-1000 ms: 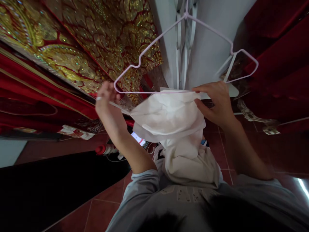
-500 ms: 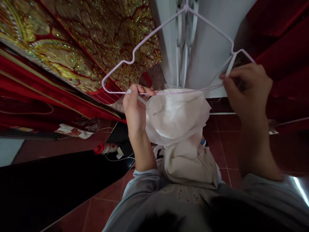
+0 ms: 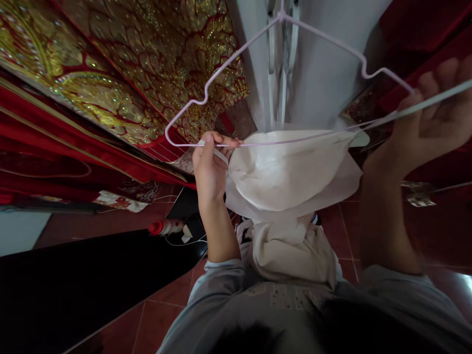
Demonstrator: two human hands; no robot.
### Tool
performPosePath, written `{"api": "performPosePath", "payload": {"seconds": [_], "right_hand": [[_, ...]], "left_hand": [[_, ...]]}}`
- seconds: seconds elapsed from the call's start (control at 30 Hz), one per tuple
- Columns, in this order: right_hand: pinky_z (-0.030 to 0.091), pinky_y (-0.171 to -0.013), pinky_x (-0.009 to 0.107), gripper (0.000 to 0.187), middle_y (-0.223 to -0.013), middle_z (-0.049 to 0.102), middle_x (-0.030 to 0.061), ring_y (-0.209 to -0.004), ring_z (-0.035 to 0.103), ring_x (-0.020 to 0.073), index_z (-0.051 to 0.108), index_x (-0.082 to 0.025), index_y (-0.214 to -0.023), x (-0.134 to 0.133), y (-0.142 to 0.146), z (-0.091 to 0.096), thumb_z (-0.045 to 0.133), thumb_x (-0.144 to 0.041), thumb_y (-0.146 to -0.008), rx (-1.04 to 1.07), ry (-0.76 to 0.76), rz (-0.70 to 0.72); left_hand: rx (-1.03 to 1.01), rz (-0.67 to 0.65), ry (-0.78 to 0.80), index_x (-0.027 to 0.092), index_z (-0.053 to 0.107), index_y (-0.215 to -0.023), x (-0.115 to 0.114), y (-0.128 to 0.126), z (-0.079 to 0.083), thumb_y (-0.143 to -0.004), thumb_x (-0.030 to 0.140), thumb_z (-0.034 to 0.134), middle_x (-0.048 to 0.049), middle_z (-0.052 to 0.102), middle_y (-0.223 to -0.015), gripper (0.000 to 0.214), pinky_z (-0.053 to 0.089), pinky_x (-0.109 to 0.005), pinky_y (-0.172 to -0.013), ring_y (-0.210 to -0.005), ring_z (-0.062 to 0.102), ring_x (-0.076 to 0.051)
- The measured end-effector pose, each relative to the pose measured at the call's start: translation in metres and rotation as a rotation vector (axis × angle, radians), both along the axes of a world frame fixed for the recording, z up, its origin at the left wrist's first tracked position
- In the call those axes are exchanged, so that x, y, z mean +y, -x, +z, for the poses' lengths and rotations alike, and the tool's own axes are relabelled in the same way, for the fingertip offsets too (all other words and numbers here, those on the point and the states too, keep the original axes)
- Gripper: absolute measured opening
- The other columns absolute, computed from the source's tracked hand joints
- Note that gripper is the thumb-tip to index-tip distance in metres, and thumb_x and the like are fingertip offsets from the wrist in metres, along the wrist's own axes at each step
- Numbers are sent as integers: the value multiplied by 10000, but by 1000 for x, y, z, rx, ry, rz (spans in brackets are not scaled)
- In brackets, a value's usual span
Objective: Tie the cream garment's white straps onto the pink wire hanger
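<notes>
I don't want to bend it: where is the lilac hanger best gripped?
Probably at the peak of the lilac hanger, from the wearer's side: both sloping shoulders meet there, clear of the left hand and the white cloth lower down.

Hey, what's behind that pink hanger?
Behind the pink hanger are gold-sequined fabric, metal strips and a pale panel. The white cloth at its bottom bar covers whatever lies behind it there.
</notes>
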State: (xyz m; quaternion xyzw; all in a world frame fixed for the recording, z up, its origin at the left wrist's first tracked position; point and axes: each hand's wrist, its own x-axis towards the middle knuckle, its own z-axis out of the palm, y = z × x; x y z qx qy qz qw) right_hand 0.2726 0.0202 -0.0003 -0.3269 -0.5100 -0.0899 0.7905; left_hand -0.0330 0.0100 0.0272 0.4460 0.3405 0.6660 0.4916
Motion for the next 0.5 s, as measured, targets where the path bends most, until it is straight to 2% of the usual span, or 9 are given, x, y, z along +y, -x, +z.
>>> {"api": "performPosePath", "payload": {"seconds": [0.03, 0.1, 0.17, 0.2, 0.27, 0.33, 0.37, 0.5], "right_hand": [[525, -1141, 498, 408, -1299, 754, -29, -1255, 717, 264, 735, -397, -1323, -9, 5, -2, 783, -311, -928, -35, -9, -79], [444, -1179, 618, 465, -1248, 760, 49, -1250, 697, 354, 721, -332, -1361, -25, 16, -3, 787, -428, -910, -189, 38, -228], [408, -1188, 662, 538, -1262, 753, 93, -1284, 665, 398, 667, -303, -1420, -34, 24, -3, 764, -454, -912, -335, 133, -271], [433, -1176, 648, 540, -1276, 749, 103, -1284, 666, 392, 645, -299, -1432, -36, 26, -2, 751, -433, -920, -391, 203, -227], [526, -1100, 584, 478, -1255, 760, 98, -1205, 706, 349, 649, -297, -1386, -36, 29, 1, 728, -420, -931, -556, 370, -32], [555, -1053, 549, 360, -1234, 772, 78, -1162, 720, 317, 689, -304, -1287, -32, 31, 5, 683, -441, -955, -734, 571, 151], [554, -1038, 545, 314, -1238, 772, 71, -1168, 715, 312, 705, -306, -1243, -29, 32, 6, 658, -447, -966, -789, 636, 198], [543, -979, 538, 254, -1181, 782, 62, -1117, 715, 305, 729, -297, -1173, -21, 32, 8, 640, -416, -967, -792, 653, 193]], "left_hand": [[-2, 9, 9, 242, 559, -826, 1, 0, -1, -1011, 502, 648, -22, 678, -749, 331, 552, -400, -1038, -870, 725, -216], [2, 29, 38, 249, 560, -828, 2, -2, -3, -1009, 510, 646, -17, 678, -763, 328, 556, -378, -1033, -887, 729, -208], [10, 17, 67, 252, 564, -832, 1, -5, -6, -1000, 517, 653, -19, 690, -792, 327, 561, -361, -1024, -921, 739, -207], [11, -2, 74, 251, 568, -837, 1, -8, -7, -996, 518, 658, -23, 701, -810, 323, 562, -359, -1022, -941, 745, -210], [1, -40, 69, 250, 586, -849, -1, -12, -11, -983, 507, 681, -30, 723, -847, 305, 562, -359, -1033, -976, 754, -213], [-16, -52, 52, 247, 618, -857, -2, -12, -15, -954, 487, 723, -38, 751, -899, 279, 563, -353, -1046, -1002, 757, -210], [-19, -55, 50, 243, 646, -876, -2, -10, -17, -938, 487, 738, -49, 771, -949, 268, 564, -354, -1052, -1020, 758, -210], [103, -152, 118, 195, 767, -1051, -5, 16, -18, -899, 499, 753, -146, 783, -1228, 339, 550, -429, -1110, -1164, 748, -271]]}}
